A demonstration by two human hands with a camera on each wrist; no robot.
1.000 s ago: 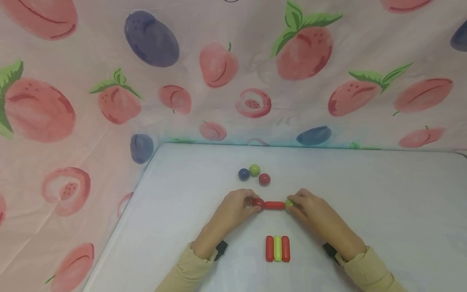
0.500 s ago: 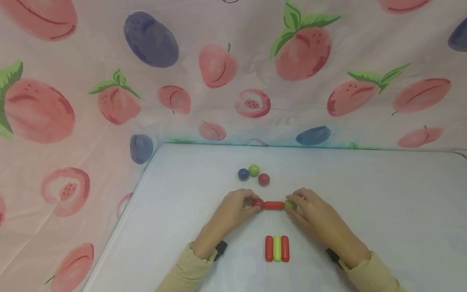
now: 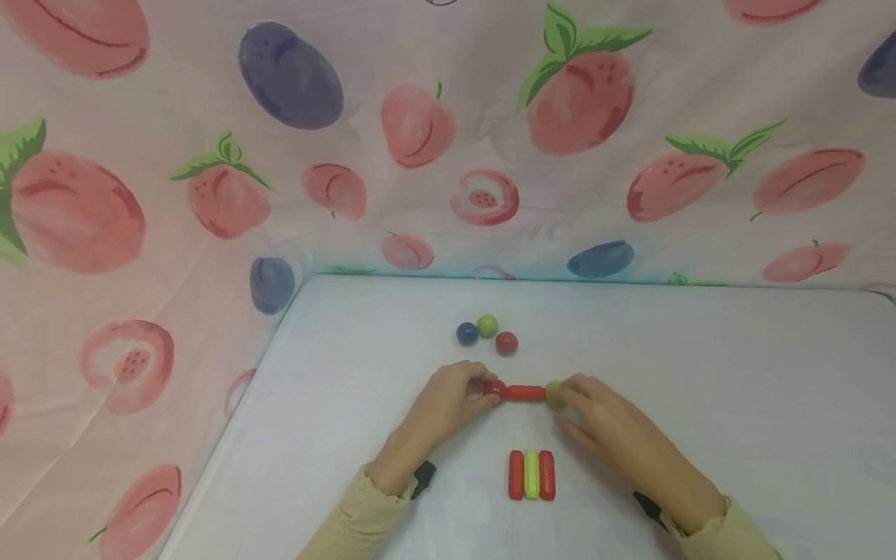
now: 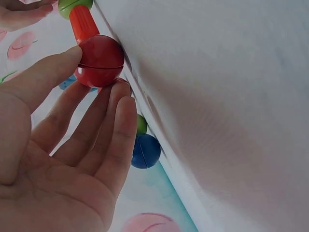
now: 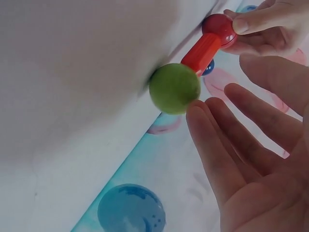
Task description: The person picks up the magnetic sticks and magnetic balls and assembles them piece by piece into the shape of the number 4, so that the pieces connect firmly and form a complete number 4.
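Note:
A red ball (image 3: 495,391), an orange-red rod (image 3: 525,393) and a green ball (image 3: 551,394) stand joined in one line on the table. My left hand (image 3: 448,400) pinches the red ball (image 4: 100,60) between thumb and fingers. At the other end, my right hand (image 3: 609,416) is spread beside the green ball (image 5: 175,89), thumb away from it. One fingertip lies close to that ball; whether it touches cannot be told. Nearer me, a yellow-green rod (image 3: 532,475) lies between a left red rod (image 3: 516,475) and a right red rod (image 3: 547,475).
Behind the joined piece sit a loose blue ball (image 3: 467,334), a green ball (image 3: 488,325) and a red ball (image 3: 507,343). The white table (image 3: 735,373) meets a fruit-print cloth (image 3: 483,117) at its back and left.
My right hand has let go of the green ball, its thumb and fingers spreading as it draws back to the right. The left hand keeps its pinch on the red ball.

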